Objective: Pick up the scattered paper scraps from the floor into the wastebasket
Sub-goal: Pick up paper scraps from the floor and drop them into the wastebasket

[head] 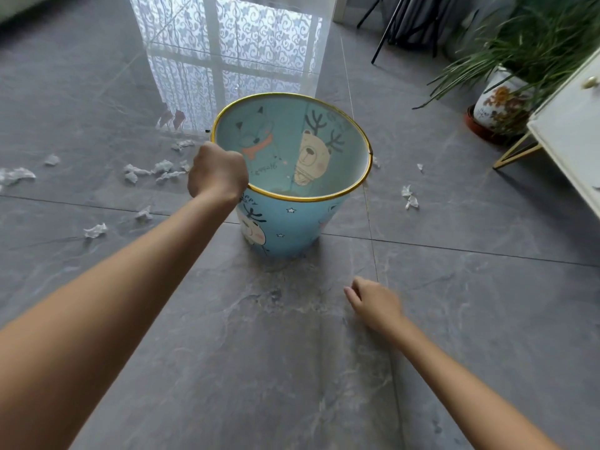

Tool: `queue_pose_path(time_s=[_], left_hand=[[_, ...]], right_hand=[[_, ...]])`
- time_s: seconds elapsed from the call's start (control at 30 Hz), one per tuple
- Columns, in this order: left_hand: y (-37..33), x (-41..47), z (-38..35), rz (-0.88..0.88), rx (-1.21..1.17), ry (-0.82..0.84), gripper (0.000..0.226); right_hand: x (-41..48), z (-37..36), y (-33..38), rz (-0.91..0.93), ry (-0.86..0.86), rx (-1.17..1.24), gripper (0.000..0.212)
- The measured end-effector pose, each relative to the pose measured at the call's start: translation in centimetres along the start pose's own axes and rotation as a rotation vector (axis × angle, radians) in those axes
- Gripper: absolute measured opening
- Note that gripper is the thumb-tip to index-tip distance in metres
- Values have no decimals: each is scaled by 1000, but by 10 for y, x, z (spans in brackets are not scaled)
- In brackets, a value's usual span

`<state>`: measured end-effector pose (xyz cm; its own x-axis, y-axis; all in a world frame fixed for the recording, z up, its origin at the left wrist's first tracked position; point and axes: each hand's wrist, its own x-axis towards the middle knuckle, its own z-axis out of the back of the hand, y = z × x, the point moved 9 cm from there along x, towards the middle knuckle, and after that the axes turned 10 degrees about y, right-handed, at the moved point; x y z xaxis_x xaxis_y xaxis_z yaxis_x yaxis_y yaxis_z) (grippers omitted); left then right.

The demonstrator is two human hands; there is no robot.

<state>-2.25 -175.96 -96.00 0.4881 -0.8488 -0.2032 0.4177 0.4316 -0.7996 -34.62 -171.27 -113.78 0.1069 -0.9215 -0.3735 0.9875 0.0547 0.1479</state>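
While your left hand is clenched over the near-left rim of the blue wastebasket, which stands upright on the floor, your right hand hangs low over the tiles, fingers loosely bent, with nothing visibly in it. Most paper scraps lie to the basket's left, beyond the occupied hand. The pair of scraps on the right lies ahead and slightly right of your free hand, so it is nearer: I'd reach forward past the basket's right side.
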Motion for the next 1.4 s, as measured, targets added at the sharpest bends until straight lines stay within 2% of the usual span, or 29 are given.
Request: queue_pose_path(time_s=[0.07, 0.13, 0.2, 0.3, 0.37, 0.47, 0.57, 0.63, 0.73, 0.8, 0.93, 1.03, 1.1, 1.17, 1.2, 1.27, 1.33, 1.4], left_hand=[[0, 1, 0, 7, 9, -1, 37], [2, 1, 0, 20, 2, -8, 37], [3, 0, 1, 20, 16, -19, 39], [5, 2, 0, 9, 7, -5, 44], [7, 4, -2, 9, -5, 7, 46], [9, 4, -2, 11, -1, 1, 42], [11, 2, -2, 12, 18, -15, 39], [15, 4, -7, 17, -5, 8, 42], [17, 9, -8, 39, 3, 49, 48], [14, 8, -5, 59, 12, 83, 48], [17, 16, -6, 118, -169, 198, 40], [12, 30, 17, 132, -219, 250, 31], [7, 39, 52, 107, -219, 272, 24], [2, 48, 85, 73, -237, 266, 22], [0, 53, 105, 54, -258, 264, 21], [1, 65, 151, 21, -286, 245, 25], [10, 78, 197, 10, -304, 232, 31], [38, 94, 251, 33, -363, 183, 30]], right_hand=[[-6, -16, 13, 82, -87, -139, 33], [-8, -20, 24, 140, -190, -233, 27], [-7, -19, 30, 177, -201, -242, 15], [-1, -19, 29, 213, -158, -202, 26], [1, -2, 20, 168, -219, -53, 22], [-11, 55, 4, 89, -528, 419, 27], [-39, 132, 23, 204, -835, 684, 27], [-47, 175, 50, 332, -898, 724, 23], [-33, 209, 90, 404, -840, 592, 27], [-14, 215, 105, 327, -763, 485, 31], [24, 208, 115, 160, -381, 373, 24], [17, 218, 126, 178, -226, 330, 24], [1, 230, 155, 235, -228, 320, 24], [-13, 244, 187, 279, -268, 325, 33], [-18, 252, 207, 297, -297, 327, 31], [-26, 271, 253, 349, -358, 352, 14], [-32, 290, 298, 418, -407, 415, 24], [-40, 306, 348, 509, -527, 417, 20]])
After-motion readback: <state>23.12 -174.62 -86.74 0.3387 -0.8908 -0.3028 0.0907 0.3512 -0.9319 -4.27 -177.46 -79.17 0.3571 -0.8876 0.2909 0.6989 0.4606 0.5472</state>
